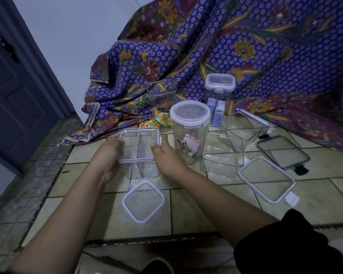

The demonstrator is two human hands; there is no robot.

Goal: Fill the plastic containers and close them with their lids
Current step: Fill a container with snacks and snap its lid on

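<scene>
Between both hands (pixel 107 153) (pixel 166 157) stands a clear (square, lidless) container (pixel 140 153).

— What's everything sitting on?
— A tiled floor (pixel 186 210), pale tiles with dark grout.
— And right on it?
— An open square container (pixel 140 155), with a square lid (pixel 143 201) lying flat just in front of it. Beside that, a round jar (pixel 189 133) with its lid on, then two open clear tubs (pixel 222 157).
— Anything more?
— A white-rimmed lid (pixel 266 179), a dark-rimmed lid (pixel 282 151), snack packets (pixel 158 120), and a patterned cloth (pixel 206 56) spilling onto the tiles behind.
</scene>
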